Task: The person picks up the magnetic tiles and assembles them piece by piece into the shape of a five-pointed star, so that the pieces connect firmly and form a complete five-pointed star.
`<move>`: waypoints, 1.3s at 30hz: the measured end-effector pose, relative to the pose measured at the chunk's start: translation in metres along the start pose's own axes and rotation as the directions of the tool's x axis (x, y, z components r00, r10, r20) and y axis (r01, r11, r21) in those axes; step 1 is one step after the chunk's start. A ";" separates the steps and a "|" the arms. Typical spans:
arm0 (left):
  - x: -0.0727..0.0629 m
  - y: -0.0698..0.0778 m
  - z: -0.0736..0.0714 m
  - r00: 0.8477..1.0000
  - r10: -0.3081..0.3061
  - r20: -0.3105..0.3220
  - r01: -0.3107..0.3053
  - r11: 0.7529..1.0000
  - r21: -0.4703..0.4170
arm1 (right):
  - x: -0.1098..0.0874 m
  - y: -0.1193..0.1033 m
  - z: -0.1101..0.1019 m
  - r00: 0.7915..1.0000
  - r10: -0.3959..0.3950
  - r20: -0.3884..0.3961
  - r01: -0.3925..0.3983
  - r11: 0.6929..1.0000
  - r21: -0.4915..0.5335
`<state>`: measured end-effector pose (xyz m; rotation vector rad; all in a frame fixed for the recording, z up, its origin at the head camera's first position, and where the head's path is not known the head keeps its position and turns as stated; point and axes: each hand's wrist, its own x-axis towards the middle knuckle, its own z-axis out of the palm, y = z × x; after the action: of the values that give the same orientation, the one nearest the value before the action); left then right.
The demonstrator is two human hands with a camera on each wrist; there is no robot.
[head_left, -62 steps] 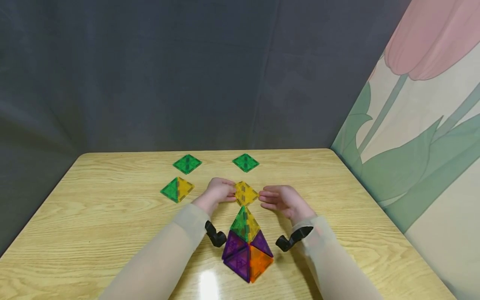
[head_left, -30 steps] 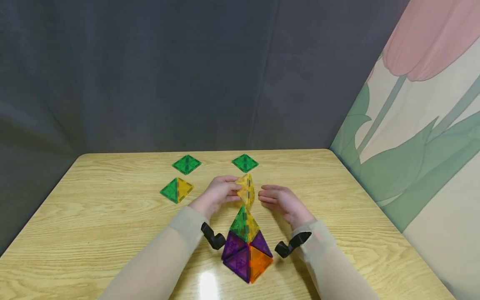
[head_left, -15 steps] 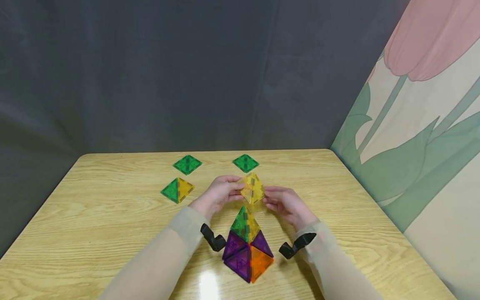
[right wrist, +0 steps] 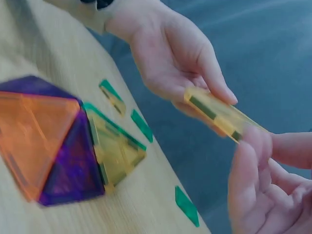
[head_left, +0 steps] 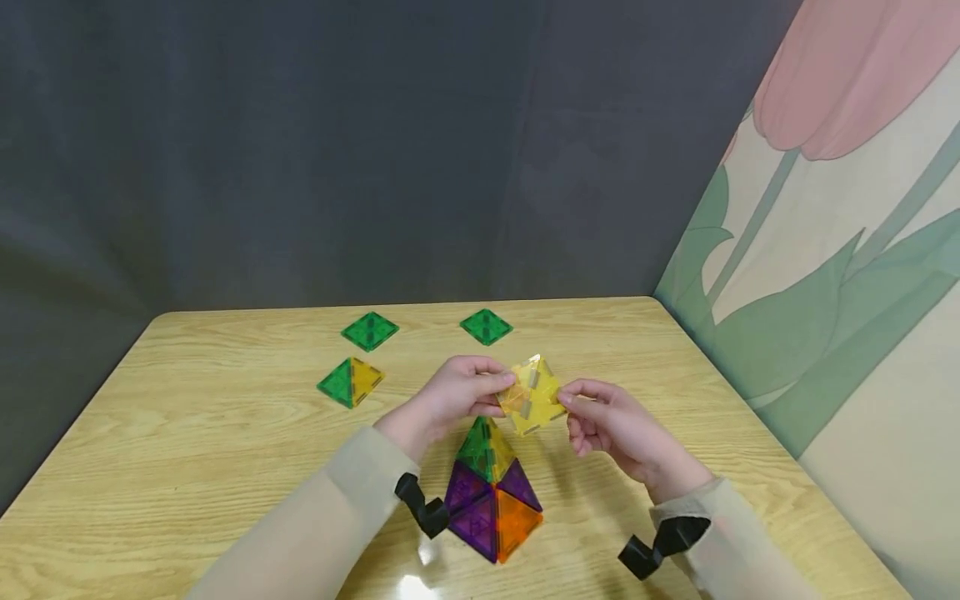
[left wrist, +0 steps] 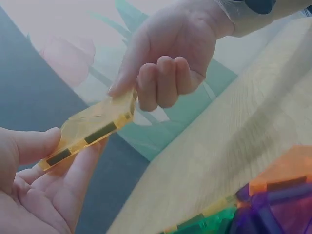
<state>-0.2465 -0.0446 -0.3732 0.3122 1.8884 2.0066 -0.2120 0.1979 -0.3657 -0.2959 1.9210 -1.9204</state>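
Observation:
My left hand [head_left: 461,392] and right hand [head_left: 611,421] hold a pair of yellow triangular magnetic tiles [head_left: 535,396] between them, raised over the table. The left thumb and fingers pinch one side corner, while the right thumb and forefinger pinch the opposite one. Both wrist views show the yellow tiles [left wrist: 95,122] edge-on. Just below and nearer me lies a joined shape of tiles: a green tile [head_left: 472,450] and a yellow one at its tip, then purple tiles [head_left: 474,525] and an orange tile [head_left: 517,523]. My left fingers hang close to that tip in the head view.
Two green diamonds of tiles [head_left: 371,331] lie near the table's far edge, one left and one at centre. A green-and-yellow diamond [head_left: 350,382] sits left of my left hand. Dark cloth [head_left: 337,167] stands behind the wooden table [head_left: 225,467], with a tulip-patterned wall at right.
The yellow pair has gone from lying beyond the joined shape to being lifted, tilted and carried right. My right hand, at first open beside it, now pinches its right corner.

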 end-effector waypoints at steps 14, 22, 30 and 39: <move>-0.009 0.003 0.004 0.998 0.013 0.064 -0.022 0.989 0.146 | -0.032 0.007 0.015 0.984 -0.013 -0.177 0.034 0.992 0.119; -0.006 0.000 0.002 0.994 -0.033 0.100 0.020 0.991 0.133 | -0.035 0.019 0.015 0.979 -0.026 -0.200 0.053 0.990 0.129; -0.003 0.000 0.002 0.995 -0.023 0.097 -0.008 0.952 0.305 | -0.040 0.029 0.008 0.996 0.040 -0.075 -0.040 0.999 0.002; 0.006 0.004 0.013 0.981 -0.006 0.195 -0.085 0.888 0.452 | -0.038 0.050 0.010 0.996 0.085 0.034 -0.085 0.996 -0.020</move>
<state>-0.2471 -0.0309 -0.3692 0.6482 2.2220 1.4618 -0.1673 0.2059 -0.4095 -0.2476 1.8987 -1.8320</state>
